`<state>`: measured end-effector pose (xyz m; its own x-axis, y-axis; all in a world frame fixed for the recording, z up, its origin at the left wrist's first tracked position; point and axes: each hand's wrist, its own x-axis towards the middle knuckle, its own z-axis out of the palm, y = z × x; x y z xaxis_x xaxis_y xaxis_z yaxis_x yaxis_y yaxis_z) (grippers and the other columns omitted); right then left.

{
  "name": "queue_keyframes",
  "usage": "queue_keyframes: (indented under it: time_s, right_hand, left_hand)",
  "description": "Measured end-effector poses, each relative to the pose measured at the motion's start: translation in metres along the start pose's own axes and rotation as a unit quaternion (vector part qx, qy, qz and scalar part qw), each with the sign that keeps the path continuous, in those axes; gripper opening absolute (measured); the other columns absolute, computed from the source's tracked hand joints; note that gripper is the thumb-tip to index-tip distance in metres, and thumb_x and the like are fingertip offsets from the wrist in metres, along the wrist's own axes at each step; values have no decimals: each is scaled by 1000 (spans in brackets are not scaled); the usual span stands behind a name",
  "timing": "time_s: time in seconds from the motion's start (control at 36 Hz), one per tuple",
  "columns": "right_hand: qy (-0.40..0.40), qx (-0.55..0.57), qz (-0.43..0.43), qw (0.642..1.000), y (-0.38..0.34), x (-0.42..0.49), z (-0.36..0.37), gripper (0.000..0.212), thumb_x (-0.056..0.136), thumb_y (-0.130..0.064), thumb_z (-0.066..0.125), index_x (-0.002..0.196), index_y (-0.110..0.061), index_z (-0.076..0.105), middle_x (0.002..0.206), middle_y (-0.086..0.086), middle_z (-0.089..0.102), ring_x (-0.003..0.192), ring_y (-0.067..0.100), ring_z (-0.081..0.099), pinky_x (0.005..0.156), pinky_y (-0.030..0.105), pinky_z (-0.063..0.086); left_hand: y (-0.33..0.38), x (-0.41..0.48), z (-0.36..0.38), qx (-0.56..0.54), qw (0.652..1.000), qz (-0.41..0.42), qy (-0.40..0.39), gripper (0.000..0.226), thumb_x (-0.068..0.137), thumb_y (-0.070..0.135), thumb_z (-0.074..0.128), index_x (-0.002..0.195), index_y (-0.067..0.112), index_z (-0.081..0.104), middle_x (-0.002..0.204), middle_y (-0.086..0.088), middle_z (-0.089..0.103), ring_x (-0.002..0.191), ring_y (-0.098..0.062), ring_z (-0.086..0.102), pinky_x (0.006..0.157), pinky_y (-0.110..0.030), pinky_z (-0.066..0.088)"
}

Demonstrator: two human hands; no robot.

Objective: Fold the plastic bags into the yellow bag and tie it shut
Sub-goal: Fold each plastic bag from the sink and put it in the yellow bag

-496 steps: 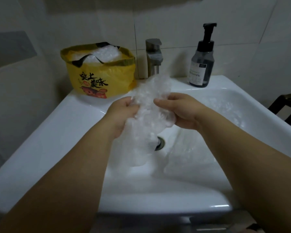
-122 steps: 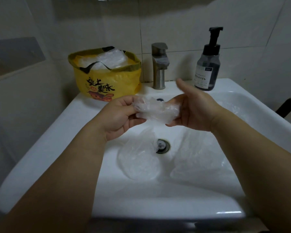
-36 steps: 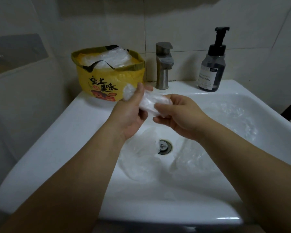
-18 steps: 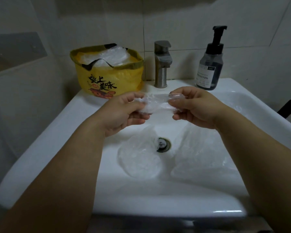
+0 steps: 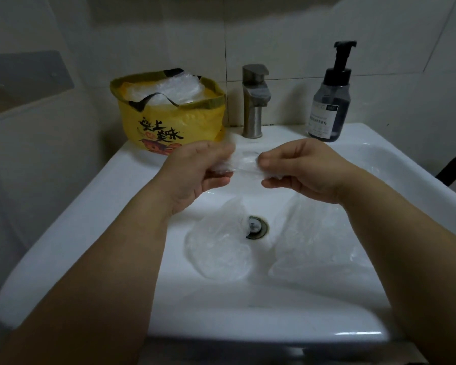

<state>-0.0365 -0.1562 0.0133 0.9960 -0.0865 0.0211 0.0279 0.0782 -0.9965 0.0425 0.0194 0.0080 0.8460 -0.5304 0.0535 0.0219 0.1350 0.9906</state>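
White porcelain sink (image 5: pixel 95 206) fills most of my view. On its back left corner, beside the tap (image 5: pixel 254 101), the yellow bag (image 5: pixel 169 119) stands open with clear bags (image 5: pixel 169 88) stuffed inside. Two loose clear bags (image 5: pixel 216 248) lie in the basin, one on each side of the drain (image 5: pixel 256 227). Above them my left hand (image 5: pixel 195 175) and right hand (image 5: pixel 308 169) each pinch one end of a folded clear bag (image 5: pixel 244 163), pulled into a narrow strip between them, near the yellow bag but apart from it.

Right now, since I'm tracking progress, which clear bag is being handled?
The folded bag pinched between left hand and right hand; others lie in the sink or yellow bag.
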Motion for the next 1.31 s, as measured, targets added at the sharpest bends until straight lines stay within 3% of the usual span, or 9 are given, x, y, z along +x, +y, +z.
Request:
queue_keyframes:
  time_s: [0.22,0.36,0.64,0.78,0.83,0.89,0.94,1.08,1.31]
  right_hand:
    - [36,9,2,999,-2,1,1,29,79,14,62,98,-7,57,87,15,56,72,21,66,62,25,58]
    - [-59,21,97,993,-6,-2,3,59,71,-35,65,119,-1,57,94,13,57,69,19,59,64,28,58]
    - [-40,-82,54,994,-3,-4,3,13,89,-8,59,89,4,65,68,8,61,54,12,53,50,17,50]
    - [-31,-92,28,995,-3,-4,8,16,91,-11,58,87,3,65,63,4,59,53,10,50,50,17,47]
    - [-4,-116,7,993,0,-3,11,22,93,-13,57,93,8,64,64,4,58,52,8,49,51,18,46]
    - [11,-135,-17,991,5,-1,17,24,95,-14,55,90,8,62,65,6,55,52,10,47,50,19,44]
    - [14,-152,-30,988,11,1,24,22,96,-11,53,86,8,60,64,10,52,51,12,45,49,21,41]
    - [-1,-146,-42,988,19,4,34,18,96,-6,53,81,-1,62,57,3,56,49,11,50,50,24,42]
    - [-17,-108,-20,994,13,3,30,20,94,-11,56,87,5,64,65,7,55,50,8,49,49,18,47]
  left_hand:
    - [-7,5,-1,44,998,40,18,22,83,-6,67,81,13,56,94,-9,54,72,-9,60,62,-14,53]
    - [-8,6,-5,67,997,45,12,25,82,-5,69,88,16,56,97,-8,57,77,-11,60,62,-15,52]
    - [-3,7,-5,-50,998,24,-25,10,91,-2,57,86,7,57,69,0,60,59,-3,60,57,-13,51]
    - [-2,9,-2,-140,990,20,12,13,93,7,57,81,11,60,64,2,61,57,-2,59,56,-15,52]
    - [-4,9,3,-154,988,13,5,10,88,21,62,93,12,61,83,-2,67,77,-8,65,69,-22,55]
    - [-9,6,10,-115,992,-24,-32,44,75,42,63,107,14,59,106,-7,67,102,-19,63,85,-34,54]
    - [-15,0,21,-19,994,-65,-91,48,69,51,59,100,14,61,91,-4,70,96,-21,64,91,-40,51]
    - [-21,-1,38,11,995,-68,-66,34,99,39,47,89,13,66,62,-2,65,62,-16,62,70,-32,53]
    - [0,8,18,-128,991,-41,-12,44,104,40,32,96,15,68,90,-1,66,81,-12,61,70,-27,54]
